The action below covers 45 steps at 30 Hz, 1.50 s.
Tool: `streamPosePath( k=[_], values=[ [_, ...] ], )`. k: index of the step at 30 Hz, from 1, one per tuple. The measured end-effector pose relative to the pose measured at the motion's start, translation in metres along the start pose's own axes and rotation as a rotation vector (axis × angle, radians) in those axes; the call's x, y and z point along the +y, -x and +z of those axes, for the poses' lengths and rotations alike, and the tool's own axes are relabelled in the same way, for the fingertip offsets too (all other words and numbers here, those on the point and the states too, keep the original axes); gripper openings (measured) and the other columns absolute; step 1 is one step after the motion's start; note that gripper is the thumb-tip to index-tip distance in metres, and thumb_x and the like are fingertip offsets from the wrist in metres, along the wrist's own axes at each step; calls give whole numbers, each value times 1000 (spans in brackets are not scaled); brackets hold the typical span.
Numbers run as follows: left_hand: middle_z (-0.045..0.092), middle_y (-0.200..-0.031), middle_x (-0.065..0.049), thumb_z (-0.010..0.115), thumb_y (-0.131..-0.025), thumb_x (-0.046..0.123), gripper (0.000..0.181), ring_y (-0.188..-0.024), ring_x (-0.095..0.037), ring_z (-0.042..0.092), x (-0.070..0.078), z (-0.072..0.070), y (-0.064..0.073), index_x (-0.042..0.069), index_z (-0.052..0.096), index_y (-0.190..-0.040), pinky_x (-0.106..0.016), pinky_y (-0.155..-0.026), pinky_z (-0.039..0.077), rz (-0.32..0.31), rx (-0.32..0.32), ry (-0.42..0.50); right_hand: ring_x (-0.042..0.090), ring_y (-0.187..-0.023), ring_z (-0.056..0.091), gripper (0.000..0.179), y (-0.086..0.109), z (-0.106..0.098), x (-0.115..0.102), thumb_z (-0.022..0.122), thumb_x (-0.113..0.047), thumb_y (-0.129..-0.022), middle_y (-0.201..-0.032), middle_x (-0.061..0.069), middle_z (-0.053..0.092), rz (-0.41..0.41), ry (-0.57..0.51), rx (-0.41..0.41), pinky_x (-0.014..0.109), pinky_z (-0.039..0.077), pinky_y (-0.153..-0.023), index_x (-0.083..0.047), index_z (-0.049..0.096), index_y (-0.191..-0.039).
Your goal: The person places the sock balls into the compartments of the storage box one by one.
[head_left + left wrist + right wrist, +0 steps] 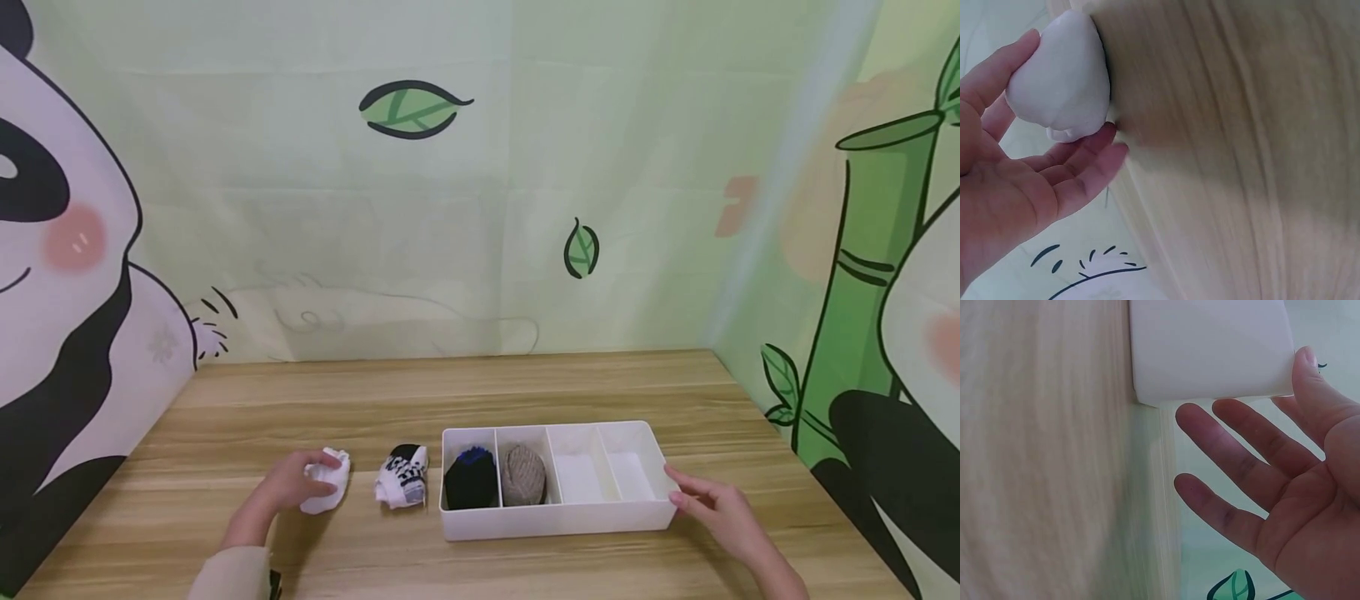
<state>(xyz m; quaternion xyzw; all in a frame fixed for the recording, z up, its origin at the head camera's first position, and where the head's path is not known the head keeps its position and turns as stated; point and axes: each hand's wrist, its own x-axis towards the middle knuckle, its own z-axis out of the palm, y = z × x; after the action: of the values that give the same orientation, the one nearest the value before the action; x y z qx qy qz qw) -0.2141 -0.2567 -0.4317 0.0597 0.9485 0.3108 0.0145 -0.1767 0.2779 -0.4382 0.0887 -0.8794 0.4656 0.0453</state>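
At the left of the table, my left hand holds a white rolled-up sock between thumb and fingers. In the left wrist view the white bundle is smooth and rounded, low by the wood. A black-and-white patterned sock bundle lies between that hand and a white divided box. My right hand touches the box's right end with extended fingers and thumb. In the right wrist view its fingers are spread beside the white end wall.
Inside the box, a black bundle with blue trim fills the leftmost compartment, and a grey-brown ribbed bundle sits in the one beside it. Two right-hand compartments show bare white floors. The wooden table meets a printed cloth backdrop.
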Motion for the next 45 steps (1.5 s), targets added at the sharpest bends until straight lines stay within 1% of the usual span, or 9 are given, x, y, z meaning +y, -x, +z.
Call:
streamPosePath(
  k=[6, 10, 17, 22, 26, 31, 34, 38, 45],
  values=[
    [56, -104, -27, 76, -62, 4, 33, -90, -37, 51, 0, 0, -1, 2, 65, -92, -45, -73, 42, -38, -2, 3, 11, -69, 62, 37, 1, 0, 2, 59, -8, -85, -114, 29, 51, -9, -3, -1, 21, 48, -66, 12, 51, -116],
    [55, -105, -28, 77, -62, 4, 35, -91, -37, 50, 2, -1, 0, 0, 65, -94, -45, -73, 42, -59, -7, 3, 10, -69, 61, 37, 2, 1, 3, 60, -7, -85, -113, 28, 52, -8, -6, 2, 22, 48, -65, 12, 52, -115],
    [55, -106, -29, 77, -62, 4, 37, -94, -38, 51, 7, -3, -2, -1, 65, -96, -48, -78, 40, -28, 18, 1, 10, -70, 61, 37, 1, -1, 2, 59, -9, -85, -114, 29, 51, 3, -11, 0, 22, 48, -66, 11, 52, -116],
    [53, -110, -30, 77, -63, 7, 38, -97, -40, 50, 13, -5, -2, -1, 64, -98, -49, -80, 40, -34, 15, -2, 10, -70, 62, 37, 0, -1, 1, 59, -9, -85, -114, 29, 51, 10, -9, 1, 22, 47, -67, 10, 52, -117],
    [55, -106, -29, 78, -64, 10, 38, -92, -37, 52, 18, -7, -2, -1, 65, -98, -47, -76, 41, -22, 30, -21, 11, -70, 62, 37, 1, -1, 1, 59, -9, -85, -113, 29, 52, 9, -6, 3, 22, 47, -67, 10, 52, -117],
    [58, -100, -27, 77, -63, 11, 37, -88, -36, 53, 25, -8, 0, 1, 66, -96, -47, -75, 42, 26, 54, -56, 11, -69, 62, 37, 0, -1, 0, 59, -9, -85, -113, 28, 53, 13, 2, 6, 22, 47, -67, 9, 52, -117],
    [58, -100, -26, 77, -64, 12, 36, -89, -37, 53, 30, -8, 1, 2, 66, -96, -47, -75, 41, 40, 60, -70, 12, -69, 62, 38, 0, -1, 0, 59, -10, -85, -112, 28, 53, 14, 5, 6, 22, 47, -67, 9, 52, -117],
    [58, -99, -26, 77, -65, 14, 38, -87, -35, 53, 37, -9, 2, 1, 65, -98, -46, -72, 42, 39, 73, -66, 12, -69, 62, 38, 0, 0, 1, 60, -10, -85, -113, 29, 53, 7, 6, 4, 23, 47, -67, 9, 53, -117],
    [58, -96, -26, 77, -64, 13, 39, -78, -28, 53, 51, -8, 3, 1, 65, -98, -38, -64, 44, 54, 94, -26, 12, -68, 62, 37, 1, 0, 2, 60, -8, -85, -111, 29, 53, -4, 7, 8, 22, 48, -66, 11, 52, -116]
  ],
)
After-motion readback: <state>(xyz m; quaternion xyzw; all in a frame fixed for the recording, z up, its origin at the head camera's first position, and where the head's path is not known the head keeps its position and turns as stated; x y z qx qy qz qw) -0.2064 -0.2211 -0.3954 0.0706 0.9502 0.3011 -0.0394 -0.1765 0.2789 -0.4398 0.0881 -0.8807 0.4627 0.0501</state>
